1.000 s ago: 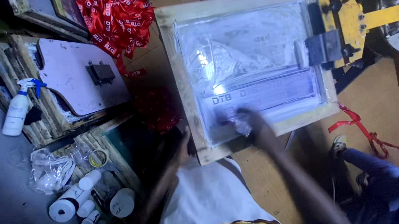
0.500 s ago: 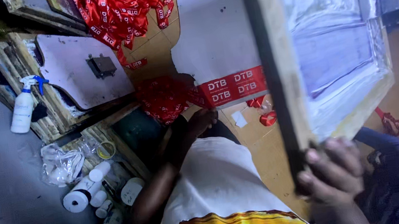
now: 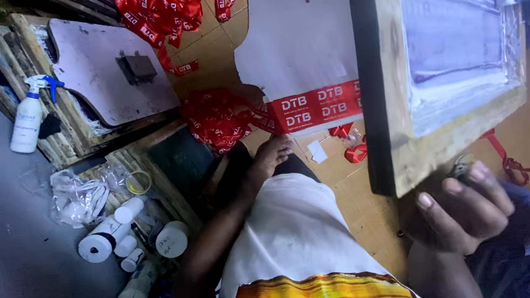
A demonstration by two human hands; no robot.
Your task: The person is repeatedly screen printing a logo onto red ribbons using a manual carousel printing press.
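A wooden screen frame [image 3: 382, 81] with pale mesh [image 3: 459, 33] stands tilted up on the right. My right hand [image 3: 462, 206] is curled at its lower edge, holding it. Beneath it lies a white board [image 3: 297, 37] with two red ribbon strips [image 3: 318, 106] carrying white lettering across its near end. My left hand [image 3: 271, 157] reaches toward those strips with its fingers extended, just short of the board's edge and holding nothing. A loose heap of red ribbon [image 3: 217, 117] lies just left of the board.
More red ribbons [image 3: 171, 1] are piled at the top. A spare white board [image 3: 103, 68] leans on wooden slats, beside a white spray bottle [image 3: 27, 123]. Tape rolls [image 3: 96, 248], small bottles and a crumpled plastic bag [image 3: 77, 196] clutter the lower left. Press parts stand at the right.
The screen frame went from lying flat on the board to tilted up, uncovering the printed strips. My right hand stayed at the frame's lower edge. My left hand moved toward the strips.
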